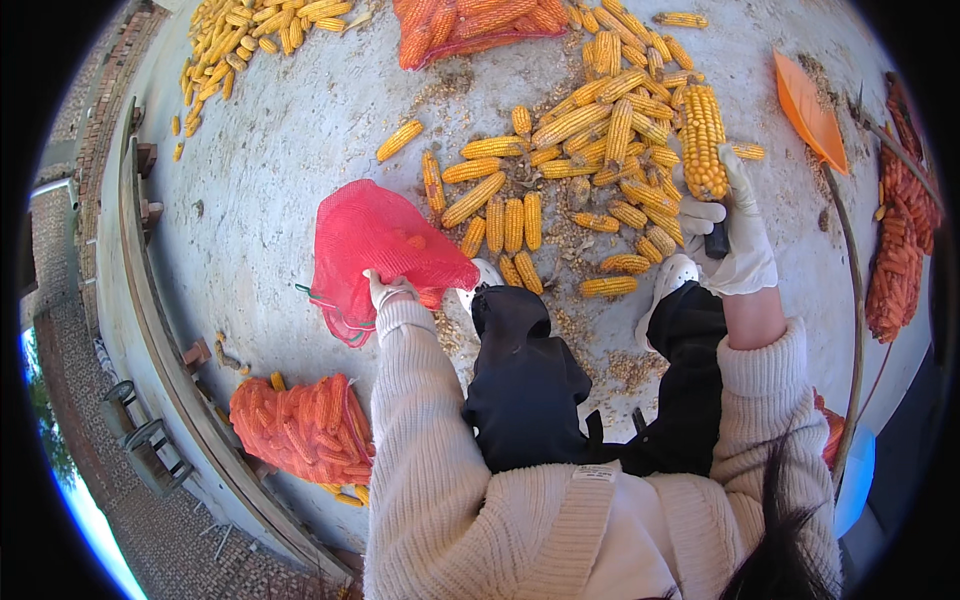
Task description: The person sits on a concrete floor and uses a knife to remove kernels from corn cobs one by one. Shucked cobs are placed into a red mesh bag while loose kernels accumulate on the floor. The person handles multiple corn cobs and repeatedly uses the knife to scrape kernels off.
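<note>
In a white glove, my left hand (391,288) grips the side of a red mesh bag (367,232). The bag sags on the concrete floor beside my left shoe, with a few cobs showing faintly through the mesh. My right hand (739,232), also gloved, is raised over the right side of the cob pile and holds a yellow corn cob (703,142) by its lower end. A small dark object (718,238) shows at the palm of that hand; I cannot tell what it is. Loose corn cobs (619,131) lie heaped and scattered between and beyond my feet.
A filled mesh sack (300,431) lies at the lower left, another filled sack (476,30) at the top. More cobs (244,34) are piled at the upper left. An orange shovel (810,112) with a long handle and further sacks (896,270) are at right. A low ledge (161,337) borders the left.
</note>
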A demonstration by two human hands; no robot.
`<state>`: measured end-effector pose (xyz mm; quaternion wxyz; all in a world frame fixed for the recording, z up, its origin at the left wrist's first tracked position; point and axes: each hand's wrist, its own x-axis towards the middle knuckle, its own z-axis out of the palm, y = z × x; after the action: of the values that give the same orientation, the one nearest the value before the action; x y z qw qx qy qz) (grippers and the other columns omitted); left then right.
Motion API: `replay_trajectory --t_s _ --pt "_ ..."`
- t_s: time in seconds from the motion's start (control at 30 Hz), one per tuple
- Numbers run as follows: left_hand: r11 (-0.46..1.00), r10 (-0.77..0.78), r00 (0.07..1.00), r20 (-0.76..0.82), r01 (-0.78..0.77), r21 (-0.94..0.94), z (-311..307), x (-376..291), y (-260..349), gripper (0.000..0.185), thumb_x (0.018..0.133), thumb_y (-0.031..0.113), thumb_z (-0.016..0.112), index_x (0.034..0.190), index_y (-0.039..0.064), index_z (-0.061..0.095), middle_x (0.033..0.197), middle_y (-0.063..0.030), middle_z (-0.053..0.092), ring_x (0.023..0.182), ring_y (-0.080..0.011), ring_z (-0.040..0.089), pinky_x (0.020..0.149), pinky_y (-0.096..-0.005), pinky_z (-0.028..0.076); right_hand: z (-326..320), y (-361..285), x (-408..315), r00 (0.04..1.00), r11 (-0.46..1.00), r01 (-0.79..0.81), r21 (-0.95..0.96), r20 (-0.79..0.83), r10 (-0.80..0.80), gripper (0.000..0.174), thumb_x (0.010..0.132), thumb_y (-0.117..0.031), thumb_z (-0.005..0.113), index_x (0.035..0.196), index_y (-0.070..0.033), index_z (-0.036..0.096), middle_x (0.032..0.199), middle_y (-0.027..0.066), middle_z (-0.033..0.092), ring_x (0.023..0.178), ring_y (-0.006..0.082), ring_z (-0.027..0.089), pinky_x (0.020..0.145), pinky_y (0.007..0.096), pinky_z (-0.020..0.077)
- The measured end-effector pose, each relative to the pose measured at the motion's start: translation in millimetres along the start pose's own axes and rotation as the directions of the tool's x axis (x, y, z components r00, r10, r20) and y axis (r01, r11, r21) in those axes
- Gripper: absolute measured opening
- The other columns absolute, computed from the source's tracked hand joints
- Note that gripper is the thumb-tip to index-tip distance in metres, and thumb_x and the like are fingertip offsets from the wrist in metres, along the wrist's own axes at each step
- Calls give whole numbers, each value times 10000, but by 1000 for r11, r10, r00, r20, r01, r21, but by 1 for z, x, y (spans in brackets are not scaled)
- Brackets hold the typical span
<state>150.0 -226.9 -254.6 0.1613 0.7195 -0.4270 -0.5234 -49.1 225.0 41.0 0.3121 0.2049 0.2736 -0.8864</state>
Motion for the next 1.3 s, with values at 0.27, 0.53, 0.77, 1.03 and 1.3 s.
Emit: replay_trajectory --t_s 0.27,0.53,0.77,1.03,1.3 --pt "119 1 60 998 -991 60 126 -196 5 567 870 379 664 1295 22 551 1300 -236 559 1235 -353 520 1030 -389 409 3 -3 -4 998 999 44 -17 -42 -45 550 935 -381 632 1325 -33 460 961 76 626 476 24 423 431 182 368" --pt "176 -489 252 835 -909 378 105 -176 -33 467 862 440 697 1083 28 684 935 -104 707 849 -242 651 783 -345 504 10 -14 -18 994 994 83 -66 -61 -87 434 922 -393 646 1190 -71 534 899 56 648 461 22 428 419 173 378" --pt "210 -141 400 905 -882 423 151 -208 13 600 804 491 721 1102 -25 657 1099 -230 665 1020 -337 639 868 -402 491 9 -29 -32 991 996 92 -13 -92 -93 387 911 -392 663 1154 -106 567 927 60 671 474 32 446 439 196 402" --pt "-95 7 459 889 -884 457 238 -355 26 976 656 627 775 1281 -77 518 1317 -293 535 1196 -357 577 959 -415 479 -3 -46 -36 977 982 120 143 -192 -92 318 838 -366 758 1017 -169 582 822 -4 624 472 57 464 410 200 381" --pt "-116 289 623 727 -730 673 296 -379 -22 832 659 573 810 1229 13 579 1197 -175 641 1068 -307 649 899 -443 527 -2 -50 -61 947 998 55 39 -320 -40 316 852 -389 740 979 -146 583 765 -45 556 512 42 449 468 202 396"
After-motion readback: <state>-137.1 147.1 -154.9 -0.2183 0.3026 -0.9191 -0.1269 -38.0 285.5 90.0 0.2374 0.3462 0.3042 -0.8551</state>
